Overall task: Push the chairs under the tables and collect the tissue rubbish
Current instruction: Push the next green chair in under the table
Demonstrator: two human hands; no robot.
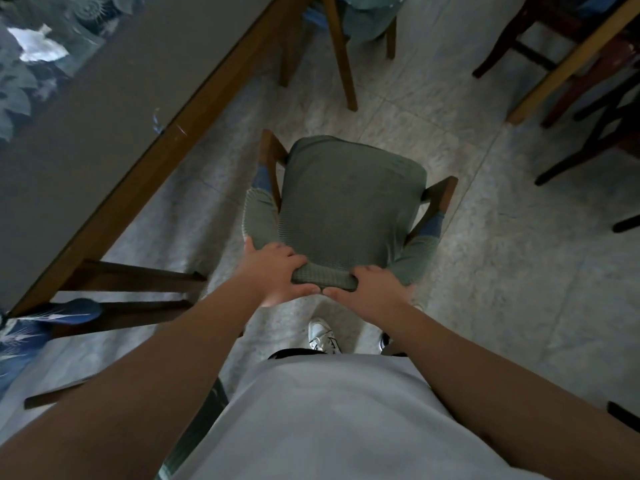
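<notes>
Hands, left hand [277,271] and right hand [374,289], fingers clamped on chair [349,199] backrest; no writing legible.

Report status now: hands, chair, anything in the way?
Left hand and right hand both gripping green chair backrest. Chair out on floor beside table. Path clear.

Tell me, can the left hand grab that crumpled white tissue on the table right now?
Probably not yet. The left hand is closed on the green fabric-covered wooden chair's backrest, and the crumpled white tissue lies far across the glass-topped wooden table.
</notes>
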